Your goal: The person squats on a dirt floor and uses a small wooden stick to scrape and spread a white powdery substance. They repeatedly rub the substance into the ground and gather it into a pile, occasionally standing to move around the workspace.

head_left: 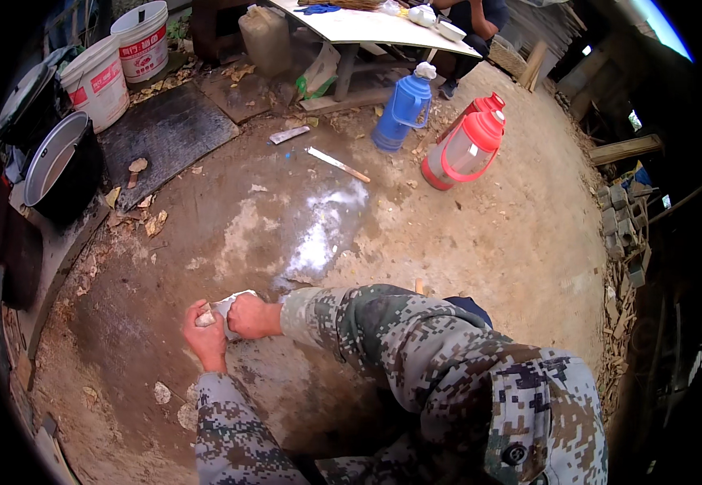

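My left hand (pixel 205 338) is closed around a pale, whitish piece (pixel 205 317) that shows between thumb and fingers. Right beside it, my right hand (pixel 252 316) is balled and pressed against a white-surfaced object (pixel 225 305). Most of that object is covered by the hands, so its kind cannot be made out. Both hands are low over the ground, in camouflage sleeves. Ahead of them, a patch of white powder (pixel 319 234) is spread on the earth. A knife-like tool with a pale blade and wooden handle (pixel 337 164) lies beyond the powder.
A blue thermos flask (pixel 402 111) and red thermos flasks (pixel 468 149) stand ahead right. White buckets (pixel 96 85) and a black tub (pixel 65 174) line the left. At the back a person (pixel 480 28) is beside a white-topped table (pixel 367 28). Bricks (pixel 622 222) are stacked at right.
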`<action>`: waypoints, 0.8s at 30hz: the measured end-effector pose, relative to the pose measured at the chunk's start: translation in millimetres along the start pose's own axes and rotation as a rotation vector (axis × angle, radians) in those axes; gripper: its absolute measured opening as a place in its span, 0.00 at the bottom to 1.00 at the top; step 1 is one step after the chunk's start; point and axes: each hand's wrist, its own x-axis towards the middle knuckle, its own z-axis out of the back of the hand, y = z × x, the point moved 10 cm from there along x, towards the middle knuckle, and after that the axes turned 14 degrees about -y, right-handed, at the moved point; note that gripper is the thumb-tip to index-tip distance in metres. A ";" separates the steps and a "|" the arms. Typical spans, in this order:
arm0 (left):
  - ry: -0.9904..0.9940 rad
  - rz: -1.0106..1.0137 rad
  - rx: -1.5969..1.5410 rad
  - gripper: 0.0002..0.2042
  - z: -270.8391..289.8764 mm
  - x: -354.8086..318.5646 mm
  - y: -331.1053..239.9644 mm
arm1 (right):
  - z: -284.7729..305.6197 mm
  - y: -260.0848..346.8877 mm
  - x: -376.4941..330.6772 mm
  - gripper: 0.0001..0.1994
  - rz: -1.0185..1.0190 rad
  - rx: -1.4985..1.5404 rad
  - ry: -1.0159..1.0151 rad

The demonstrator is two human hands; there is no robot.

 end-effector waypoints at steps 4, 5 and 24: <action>-0.029 -0.029 0.033 0.07 -0.3 1.1 -3.5 | 18.9 -17.8 -3.4 0.09 -0.053 -0.038 0.158; -0.056 -0.064 0.076 0.07 13.1 6.7 -14.0 | 20.2 -21.2 4.4 0.10 -0.105 -0.016 0.153; -0.011 0.000 0.136 0.07 3.2 8.6 -5.9 | -20.8 -40.0 -10.9 0.15 -0.669 0.409 0.141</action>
